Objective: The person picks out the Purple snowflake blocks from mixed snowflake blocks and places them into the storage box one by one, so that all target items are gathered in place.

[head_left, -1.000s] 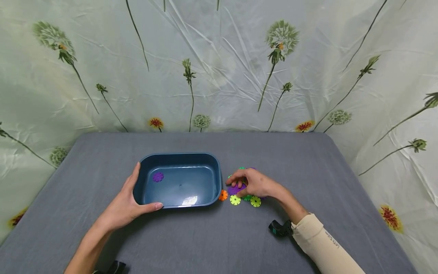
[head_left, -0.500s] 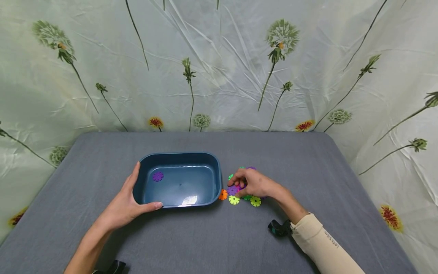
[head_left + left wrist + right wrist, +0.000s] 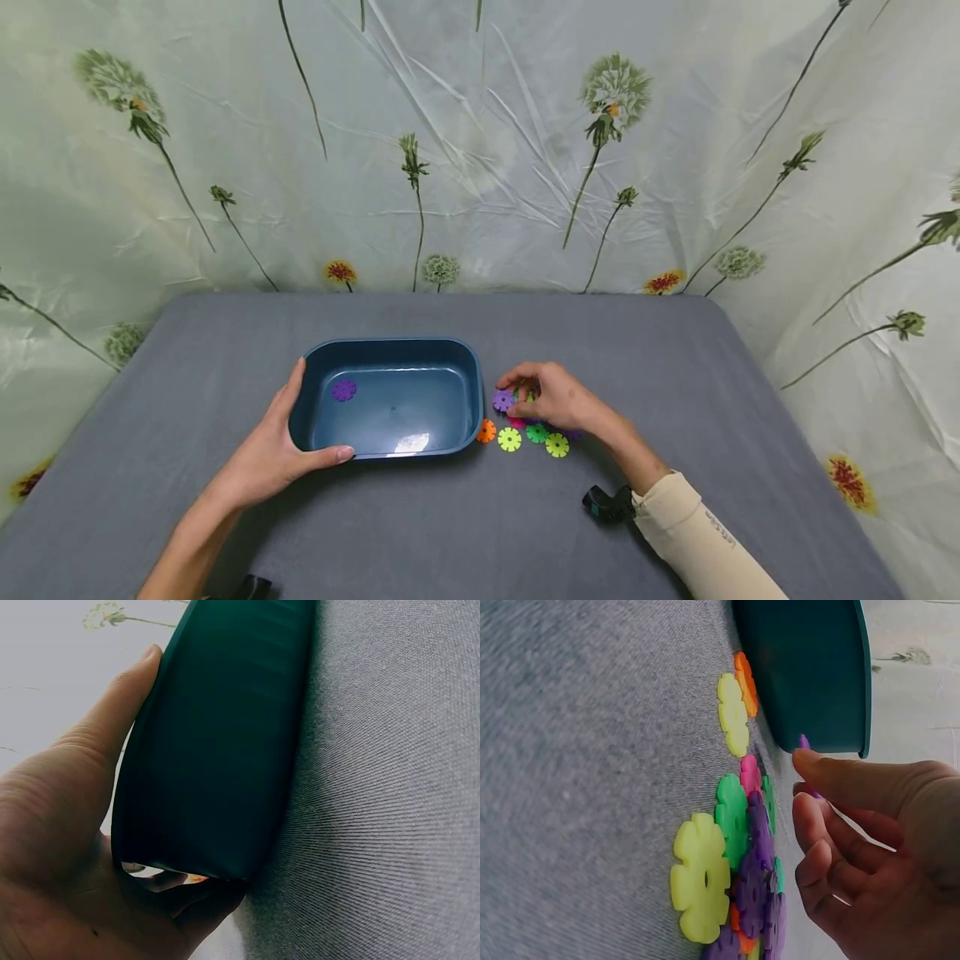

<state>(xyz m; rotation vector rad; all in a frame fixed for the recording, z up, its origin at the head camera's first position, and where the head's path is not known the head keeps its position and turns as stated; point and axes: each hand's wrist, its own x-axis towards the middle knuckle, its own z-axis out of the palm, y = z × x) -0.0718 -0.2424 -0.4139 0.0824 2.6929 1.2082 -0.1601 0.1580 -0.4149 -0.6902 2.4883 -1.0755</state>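
A dark blue plastic basin [image 3: 435,408] stands on the cloth, one purple flower-shaped disc [image 3: 344,390] lying inside it. My left hand [image 3: 273,446] grips the basin's left end, thumb along the near rim and fingers round the end wall; the left wrist view shows the basin wall [image 3: 214,742] up close. Between thumb and fingertips my right hand [image 3: 558,398] pinches a purple flower-shaped disc [image 3: 503,400], raised off the pile just right of the basin. In the right wrist view, that disc is mostly hidden by the fingers.
Below the right hand lie several notched plastic discs, among them a yellow disc [image 3: 557,445], a green disc [image 3: 537,432] and an orange disc [image 3: 487,431] beside the basin. Grey cloth [image 3: 442,533] covers the table; a flower-printed curtain [image 3: 495,150] hangs behind.
The right hand has lifted a purple disc up from the pile, uncovering the pink and green discs beneath. The left hand and basin have stayed in place.
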